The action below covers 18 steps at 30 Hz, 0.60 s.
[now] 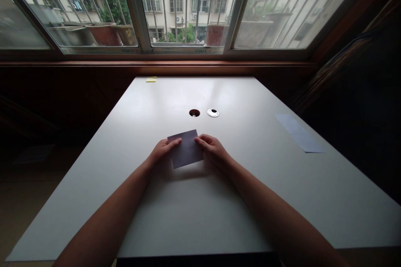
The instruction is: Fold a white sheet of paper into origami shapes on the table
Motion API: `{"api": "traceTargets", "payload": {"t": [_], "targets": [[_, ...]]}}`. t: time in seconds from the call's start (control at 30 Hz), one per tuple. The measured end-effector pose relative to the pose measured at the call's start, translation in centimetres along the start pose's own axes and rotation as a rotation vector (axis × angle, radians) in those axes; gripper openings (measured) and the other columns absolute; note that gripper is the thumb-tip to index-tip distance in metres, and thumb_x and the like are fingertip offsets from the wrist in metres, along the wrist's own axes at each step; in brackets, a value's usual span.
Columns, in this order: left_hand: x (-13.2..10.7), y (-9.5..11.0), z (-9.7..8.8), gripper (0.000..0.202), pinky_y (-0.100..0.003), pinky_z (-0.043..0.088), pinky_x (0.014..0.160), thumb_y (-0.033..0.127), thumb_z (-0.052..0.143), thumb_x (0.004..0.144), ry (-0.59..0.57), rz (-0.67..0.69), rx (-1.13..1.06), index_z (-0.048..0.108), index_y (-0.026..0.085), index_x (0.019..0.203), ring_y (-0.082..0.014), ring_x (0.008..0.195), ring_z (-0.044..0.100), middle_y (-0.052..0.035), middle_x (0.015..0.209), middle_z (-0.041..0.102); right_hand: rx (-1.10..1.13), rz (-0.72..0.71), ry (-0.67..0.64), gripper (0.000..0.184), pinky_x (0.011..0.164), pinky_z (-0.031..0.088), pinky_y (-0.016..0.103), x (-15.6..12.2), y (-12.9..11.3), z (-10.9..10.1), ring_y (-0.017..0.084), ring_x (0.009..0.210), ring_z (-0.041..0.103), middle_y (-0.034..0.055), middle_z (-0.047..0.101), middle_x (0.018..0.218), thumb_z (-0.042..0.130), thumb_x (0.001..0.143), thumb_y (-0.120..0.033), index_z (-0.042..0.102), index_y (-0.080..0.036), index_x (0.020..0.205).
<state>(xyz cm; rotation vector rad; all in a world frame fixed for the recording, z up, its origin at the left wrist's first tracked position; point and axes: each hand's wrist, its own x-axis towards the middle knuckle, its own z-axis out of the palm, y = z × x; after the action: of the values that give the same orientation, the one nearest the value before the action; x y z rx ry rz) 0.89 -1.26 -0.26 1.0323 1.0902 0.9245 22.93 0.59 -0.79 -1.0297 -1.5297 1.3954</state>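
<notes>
A small greyish-purple sheet of paper [185, 148] is held just above the middle of the white table [200, 200]. My left hand [163, 152] grips its left edge, thumb on top and fingers curled beneath. My right hand [211, 150] grips the right edge the same way. The sheet looks folded, its near edge tilted toward me. Both forearms reach in from the bottom of the view.
A round cable hole [194, 112] and its loose silver cap [213, 112] lie just beyond the paper. A pale strip of paper [299, 132] lies at the right side, a yellow sticky note [151, 79] at the far edge. A barred window runs along the wall behind.
</notes>
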Motion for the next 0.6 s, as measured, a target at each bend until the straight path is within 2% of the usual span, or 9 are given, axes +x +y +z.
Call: {"api": "traceTargets", "payload": {"t": [0.17, 0.37, 0.43, 0.6], "targets": [[0.2, -0.1, -0.2, 0.045, -0.029, 0.048, 0.065, 0.052, 0.072, 0.076, -0.011, 0.038, 0.034, 0.070, 0.010, 0.091, -0.0207, 0.072, 0.064, -0.0099, 0.082, 0.070, -0.037, -0.001, 0.002, 0.039, 0.058, 0.035, 0.026, -0.1, -0.1, 0.1, 0.013, 0.060, 0.045, -0.0025, 0.049, 0.062, 0.061, 0.084, -0.055, 0.056, -0.019, 0.070], [0.4, 0.6, -0.7, 0.031, -0.026, 0.044, 0.070, 0.042, 0.074, 0.075, 0.039, 0.230, 0.115, 0.073, 0.016, 0.092, -0.0183, 0.080, 0.062, -0.0062, 0.090, 0.071, -0.135, 0.033, -0.032, 0.038, 0.054, 0.029, 0.025, -0.3, 0.2, 0.0, 0.012, 0.059, 0.040, -0.0033, 0.044, 0.062, 0.056, 0.087, -0.054, 0.056, -0.019, 0.074], [0.4, 0.8, -0.9, 0.030, -0.025, 0.042, 0.066, 0.041, 0.073, 0.076, 0.045, 0.227, 0.150, 0.074, 0.017, 0.093, -0.0166, 0.076, 0.059, -0.0057, 0.087, 0.070, -0.197, 0.032, -0.077, 0.038, 0.054, 0.028, 0.025, -0.3, 0.1, 0.0, 0.012, 0.060, 0.040, -0.0033, 0.044, 0.063, 0.055, 0.088, -0.054, 0.054, -0.019, 0.072], [0.1, 1.0, -0.5, 0.033, -0.025, 0.038, 0.060, 0.046, 0.069, 0.079, -0.034, 0.193, 0.273, 0.074, 0.016, 0.092, -0.0133, 0.066, 0.052, -0.0039, 0.075, 0.065, -0.318, 0.007, -0.215, 0.038, 0.057, 0.031, 0.024, -0.5, -0.4, 0.0, 0.012, 0.065, 0.045, -0.0025, 0.048, 0.067, 0.053, 0.090, -0.051, 0.052, -0.018, 0.071]]}}
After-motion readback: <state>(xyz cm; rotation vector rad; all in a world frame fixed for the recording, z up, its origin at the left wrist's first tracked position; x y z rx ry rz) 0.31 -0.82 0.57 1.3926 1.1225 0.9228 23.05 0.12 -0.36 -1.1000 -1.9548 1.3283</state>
